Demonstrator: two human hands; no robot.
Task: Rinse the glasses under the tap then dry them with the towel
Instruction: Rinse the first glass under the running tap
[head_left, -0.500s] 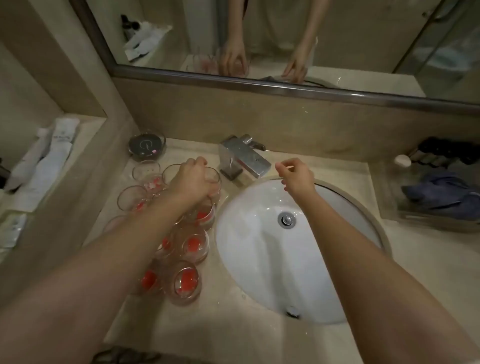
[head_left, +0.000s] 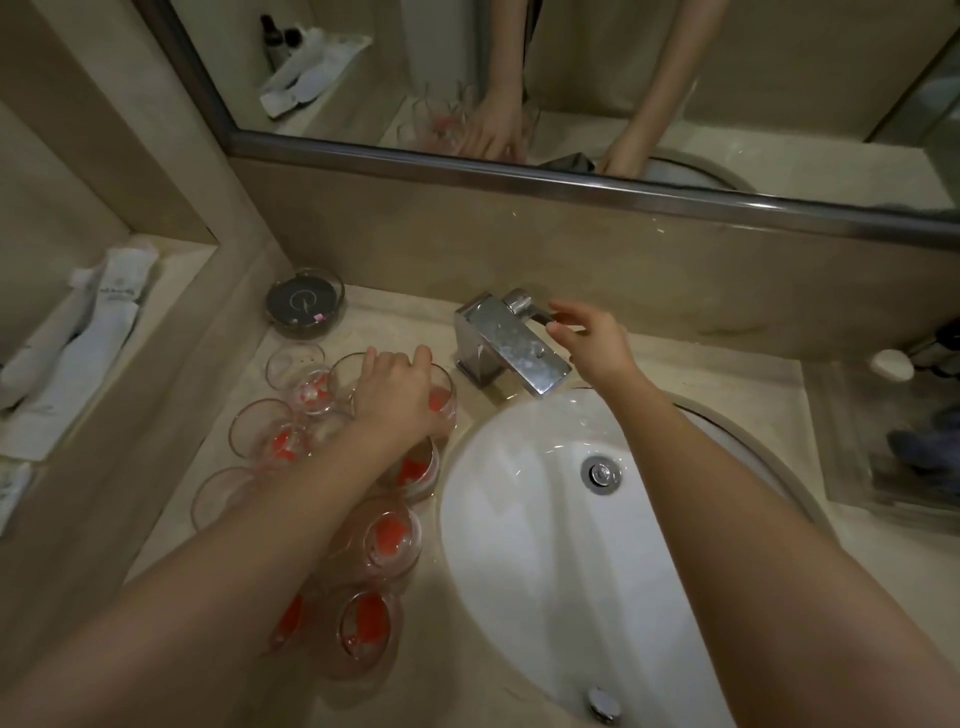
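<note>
Several clear glasses with red prints stand clustered on the counter left of the white sink (head_left: 524, 582). My left hand (head_left: 397, 392) grips from above the glass (head_left: 444, 402) nearest the chrome tap (head_left: 506, 345). My right hand (head_left: 589, 338) reaches to the tap's lever (head_left: 532, 310), thumb and fingertips touching it. No water shows at the spout. A dark blue towel (head_left: 919, 447) lies in a clear tray (head_left: 852, 467) at the right.
A round glass dish (head_left: 305, 302) with a dark disc sits behind the glasses. Rolled white towels (head_left: 78, 332) fill the recessed shelf at the left. A mirror (head_left: 571, 67) runs along the back wall. A white soap piece (head_left: 891, 364) rests by the tray.
My right hand has moved back from above the basin's rim to the tap lever. My left hand stays on the same glass.
</note>
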